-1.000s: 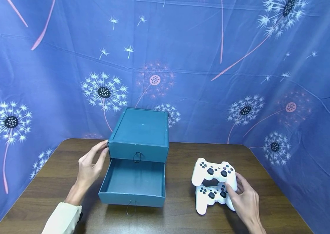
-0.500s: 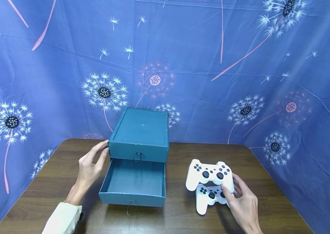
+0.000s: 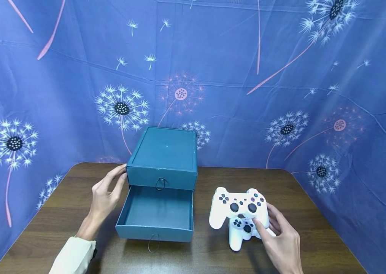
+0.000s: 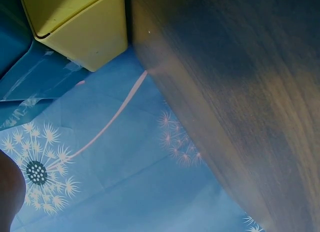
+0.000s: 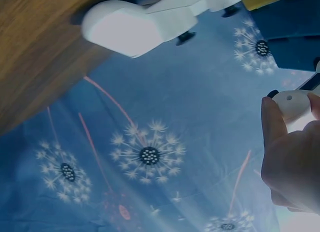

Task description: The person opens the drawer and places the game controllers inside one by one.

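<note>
My right hand (image 3: 280, 241) pinches a white game controller (image 3: 218, 217) by its right grip, with the thumb on its face. That controller is raised and partly covers a second white controller (image 3: 235, 239) lying on the table. In the right wrist view, the fingers (image 5: 274, 122) close on the held grip (image 5: 292, 104), while the other controller (image 5: 125, 29) appears at the top. My left hand (image 3: 104, 199) touches the left side of a teal two-drawer box (image 3: 167, 150) with extended fingers. The box's lower drawer (image 3: 154, 233) is pulled out, with nothing inside; the upper drawer is closed.
Everything stands on a dark wooden table (image 3: 93, 175). A blue dandelion-print cloth (image 3: 227, 114) hangs behind and at both sides. Wire ring pulls (image 3: 160, 184) hang from the drawer fronts. A yellow box-like part (image 4: 85, 37) shows in the left wrist view.
My right hand has lifted the upper controller off the other one and carried it left, nearer the drawer box. The left hand has stayed in place.
</note>
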